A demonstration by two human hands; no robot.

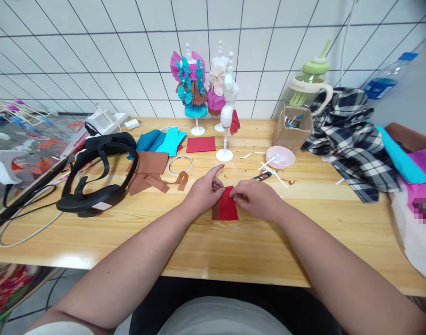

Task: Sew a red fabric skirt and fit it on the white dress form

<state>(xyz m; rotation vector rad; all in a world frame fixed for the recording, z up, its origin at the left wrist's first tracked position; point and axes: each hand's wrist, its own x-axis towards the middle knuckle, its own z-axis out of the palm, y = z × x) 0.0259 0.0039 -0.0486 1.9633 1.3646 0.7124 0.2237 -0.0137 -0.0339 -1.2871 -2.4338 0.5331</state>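
A small red piece lies on the wooden table in front of me, with a brown strip along its left side. My left hand rests at the upper left of the pieces, its index finger stretched forward and its thumb by their top edge. At the upper right of the red piece is my right hand, fingers curled and fingertips at its edge. What the right fingertips pinch is too small to make out. A black cutter lies just beyond the right hand.
Beyond the hands stand a bare white mannequin and two dressed ones. A pink dish, white strips and a cardboard box are at the right. Brown sheets, a white ring and a black headset lie left.
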